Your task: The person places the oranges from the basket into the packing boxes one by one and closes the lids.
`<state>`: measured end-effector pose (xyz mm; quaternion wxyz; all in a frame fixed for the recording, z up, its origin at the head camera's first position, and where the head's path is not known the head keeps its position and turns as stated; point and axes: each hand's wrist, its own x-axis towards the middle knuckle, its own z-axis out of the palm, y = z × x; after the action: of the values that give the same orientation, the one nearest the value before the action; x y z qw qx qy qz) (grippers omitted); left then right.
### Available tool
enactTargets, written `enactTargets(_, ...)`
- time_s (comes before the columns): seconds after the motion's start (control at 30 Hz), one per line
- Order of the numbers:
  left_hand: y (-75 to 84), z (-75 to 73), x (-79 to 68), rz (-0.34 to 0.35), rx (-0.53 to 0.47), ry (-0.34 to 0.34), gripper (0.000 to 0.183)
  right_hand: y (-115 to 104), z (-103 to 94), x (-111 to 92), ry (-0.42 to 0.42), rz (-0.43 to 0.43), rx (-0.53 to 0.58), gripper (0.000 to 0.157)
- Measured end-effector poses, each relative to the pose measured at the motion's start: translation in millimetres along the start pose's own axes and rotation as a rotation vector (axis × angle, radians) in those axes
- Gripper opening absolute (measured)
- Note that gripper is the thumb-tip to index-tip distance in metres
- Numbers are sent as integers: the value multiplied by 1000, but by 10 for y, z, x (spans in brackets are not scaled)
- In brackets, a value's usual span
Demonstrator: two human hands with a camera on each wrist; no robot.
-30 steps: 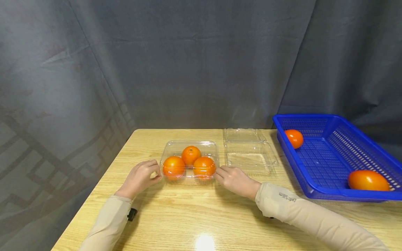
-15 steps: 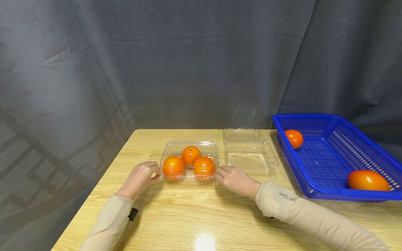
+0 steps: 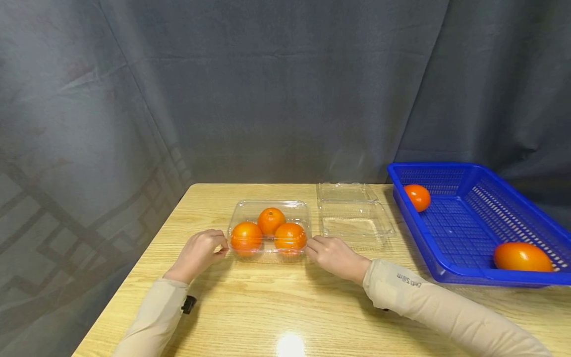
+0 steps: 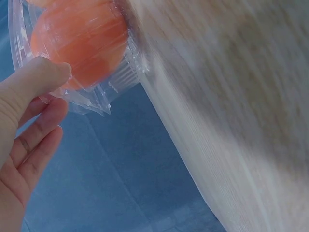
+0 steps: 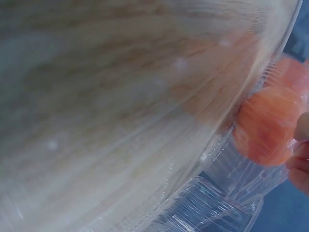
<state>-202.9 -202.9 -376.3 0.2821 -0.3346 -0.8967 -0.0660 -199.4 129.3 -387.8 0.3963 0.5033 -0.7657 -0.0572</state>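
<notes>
A clear plastic clamshell container (image 3: pixel 267 246) stands on the table with three oranges inside, one orange (image 3: pixel 271 221) behind the other two. Its lid appears to be down over them. At the left front corner, my left hand (image 3: pixel 201 253) pinches the container's rim between thumb and forefinger; the left wrist view shows the thumb (image 4: pixel 48 75) on the plastic beside an orange (image 4: pixel 84 43). My right hand (image 3: pixel 334 257) grips the right front corner with bent fingers. In the right wrist view only its fingertips (image 5: pixel 301 164) show, by an orange (image 5: pixel 265 128).
A second clear container (image 3: pixel 352 218), lid raised, stands right of the first. Further right, a blue plastic basket (image 3: pixel 441 267) holds an orange (image 3: pixel 418 197) at its left wall and another orange (image 3: pixel 523 257) near the front. A grey curtain (image 3: pixel 285 99) hangs behind the wooden table (image 3: pixel 250 307).
</notes>
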Motion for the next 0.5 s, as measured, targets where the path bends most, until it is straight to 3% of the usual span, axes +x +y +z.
enactTargets(0.5,8,-29,-1,-22,-26,-28,21,2,-10,3,-28,8,8,14)
